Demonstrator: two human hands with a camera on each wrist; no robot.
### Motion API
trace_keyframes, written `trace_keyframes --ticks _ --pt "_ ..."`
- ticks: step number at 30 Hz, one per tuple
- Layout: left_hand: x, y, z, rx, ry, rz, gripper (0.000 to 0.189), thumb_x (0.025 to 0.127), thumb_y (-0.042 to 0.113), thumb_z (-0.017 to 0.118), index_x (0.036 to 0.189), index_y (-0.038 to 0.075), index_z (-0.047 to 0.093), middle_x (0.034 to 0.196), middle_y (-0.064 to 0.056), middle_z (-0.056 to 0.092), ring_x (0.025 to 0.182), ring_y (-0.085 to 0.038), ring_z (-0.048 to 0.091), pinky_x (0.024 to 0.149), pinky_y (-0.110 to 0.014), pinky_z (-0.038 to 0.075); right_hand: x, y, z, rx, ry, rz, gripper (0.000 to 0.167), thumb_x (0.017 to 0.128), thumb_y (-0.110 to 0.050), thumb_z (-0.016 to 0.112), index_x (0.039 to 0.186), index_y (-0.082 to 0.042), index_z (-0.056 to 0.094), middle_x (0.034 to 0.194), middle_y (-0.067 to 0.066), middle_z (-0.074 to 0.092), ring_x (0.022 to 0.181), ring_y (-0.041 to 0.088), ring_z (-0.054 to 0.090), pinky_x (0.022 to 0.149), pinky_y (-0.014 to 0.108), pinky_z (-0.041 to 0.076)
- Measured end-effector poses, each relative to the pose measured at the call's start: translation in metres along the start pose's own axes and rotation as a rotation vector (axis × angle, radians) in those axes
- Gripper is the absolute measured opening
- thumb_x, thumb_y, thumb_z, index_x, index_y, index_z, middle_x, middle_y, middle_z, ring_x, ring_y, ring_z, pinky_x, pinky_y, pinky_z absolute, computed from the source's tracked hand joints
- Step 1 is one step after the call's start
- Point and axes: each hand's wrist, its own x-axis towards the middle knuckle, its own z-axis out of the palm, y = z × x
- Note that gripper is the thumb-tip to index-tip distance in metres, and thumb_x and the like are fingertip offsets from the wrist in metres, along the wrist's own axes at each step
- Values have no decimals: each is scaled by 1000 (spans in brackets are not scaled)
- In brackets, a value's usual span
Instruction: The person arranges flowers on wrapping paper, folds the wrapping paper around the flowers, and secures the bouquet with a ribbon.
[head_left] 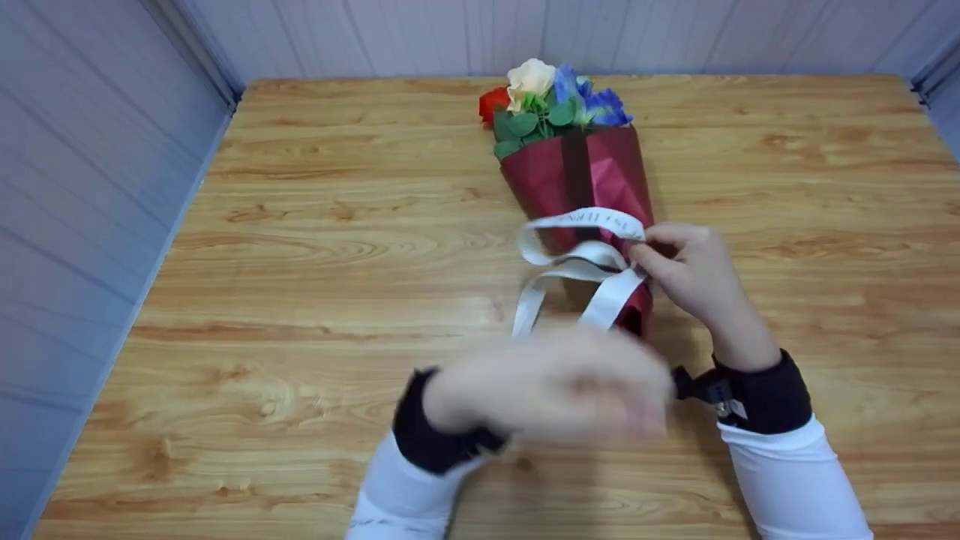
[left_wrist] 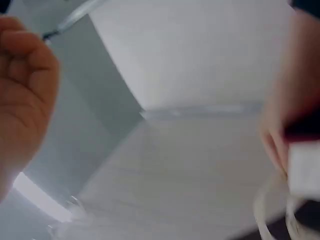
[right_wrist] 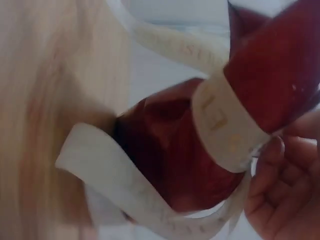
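Note:
A bouquet [head_left: 621, 169] wrapped in dark red paper lies on the table, with red, cream and blue flowers at its far end. White ribbon [head_left: 609, 297] with printed lettering circles its lower part, with a loop and loose tails spreading left. At the bouquet's right side, my right hand [head_left: 701, 274] pinches the ribbon between thumb and index finger. The right wrist view shows those fingertips at the ribbon band [right_wrist: 225, 127]. Nearer the person, my left hand [head_left: 555, 382] is blurred and covers the bouquet's lower end. Its palm looks bare in the left wrist view, fingers loosely bent.
The wood-grain table [head_left: 300, 300] extends on both sides of the bouquet. Pale panelled walls [head_left: 450, 37] border its back and left edges. A dark stripe [head_left: 577, 165] runs down the front of the wrapping. Both wrists wear black bands [head_left: 765, 394] over white sleeves.

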Motion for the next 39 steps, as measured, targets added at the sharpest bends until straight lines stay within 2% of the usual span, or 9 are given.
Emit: trace_keyframes --ticks 3,5,7,12,18,23,29,34,39 --pt "11 0 -39 225 226 -499 16 96 20 55 98 6 63 93 -3 63 88 -9 56 81 -19 45 10 5 -10 -10 -220 47 14 83 1 62 71 -1 68 62 -5 56 53 -1 43 50 14 35" --pt "17 -12 -48 332 275 -673 19 94 23 60 100 5 64 97 -5 62 94 -13 56 85 -22 44 16 5 -16 -18 -344 1 15 83 4 61 70 -2 67 63 -2 56 55 0 44 50 15 36" --pt "22 -24 -52 378 244 -751 20 91 24 64 99 6 65 98 -5 61 94 -15 56 84 -22 45 21 3 -21 -16 -415 -47 16 82 5 59 70 -3 66 63 -1 57 55 0 44 50 15 37" --pt "29 -39 -50 373 194 -823 13 86 22 70 89 10 69 90 -1 62 88 -13 56 79 -22 44 26 -6 -25 -1 -429 -42 19 83 7 56 74 -3 69 65 2 60 53 1 43 48 15 37" --pt "24 -50 -39 593 381 -883 13 79 30 77 82 18 77 90 0 62 88 -16 54 79 -31 40 24 -15 -20 66 -347 70 15 89 1 57 78 -1 68 68 4 61 58 0 48 53 14 40" --pt "16 -64 -32 484 526 -840 15 76 28 79 87 17 79 99 -3 58 98 -19 47 84 -30 38 20 -15 -10 129 -202 133 20 90 -1 59 72 2 66 61 -5 58 54 1 50 53 15 41" --pt "13 -71 -30 420 493 -848 10 81 19 74 82 9 76 100 -4 55 104 -21 42 91 -32 33 20 -17 -12 199 -187 211 18 94 -5 54 94 7 68 75 1 70 60 3 60 58 17 48" --pt "14 -73 -30 453 487 -923 9 83 14 70 82 5 72 98 -3 59 98 -19 50 89 -29 38 14 -19 -20 -28 -348 30 12 89 -8 64 99 -1 67 84 9 68 67 8 56 61 20 44" --pt "15 -73 -30 339 535 -958 5 83 5 64 78 3 64 73 1 55 69 -9 48 60 -17 37 8 -20 -11 -118 -454 -216 6 83 -2 69 89 -2 69 80 4 68 71 14 59 66 30 48"
